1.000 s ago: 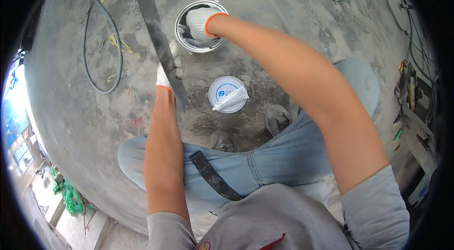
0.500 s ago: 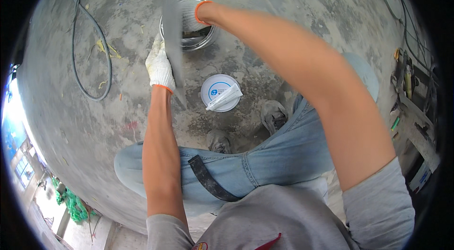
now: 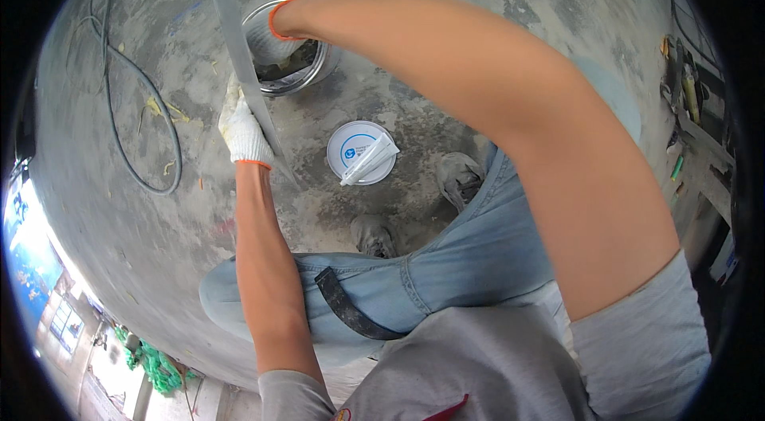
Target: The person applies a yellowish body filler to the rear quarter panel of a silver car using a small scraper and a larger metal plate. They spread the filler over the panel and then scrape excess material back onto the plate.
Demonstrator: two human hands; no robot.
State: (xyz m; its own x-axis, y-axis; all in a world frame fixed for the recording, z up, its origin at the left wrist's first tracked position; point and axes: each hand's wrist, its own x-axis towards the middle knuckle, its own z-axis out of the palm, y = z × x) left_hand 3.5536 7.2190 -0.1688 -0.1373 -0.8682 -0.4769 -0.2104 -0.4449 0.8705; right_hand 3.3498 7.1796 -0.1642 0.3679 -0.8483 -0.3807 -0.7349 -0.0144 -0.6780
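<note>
My left hand (image 3: 243, 126), in a white knit glove with an orange cuff, grips a long flat grey metal blade (image 3: 233, 27) held on edge. The blade slants past the left side of an open metal can (image 3: 321, 62). My right hand (image 3: 269, 32), gloved likewise, reaches into the can with the fingers curled downward. Something dark lies below that hand inside the can; whether it is a tool or the contents cannot be made out. Closer to me, a round white lid (image 3: 341, 134) with a blue ring rests on the floor. A white squeeze tube (image 3: 370, 158) lies across it.
A grey cable (image 3: 163, 106) loops over the stained concrete floor (image 3: 414, 102) on the left. My shoes (image 3: 374, 236) and bent knees are below the lid. Tools and scraps (image 3: 692, 94) line the right edge. Green netting (image 3: 155, 365) lies at the lower left.
The view has shifted, so the can and both hands appear farther left. The blade now leans more, its far end tipped to the left. My right hand remains in the can.
</note>
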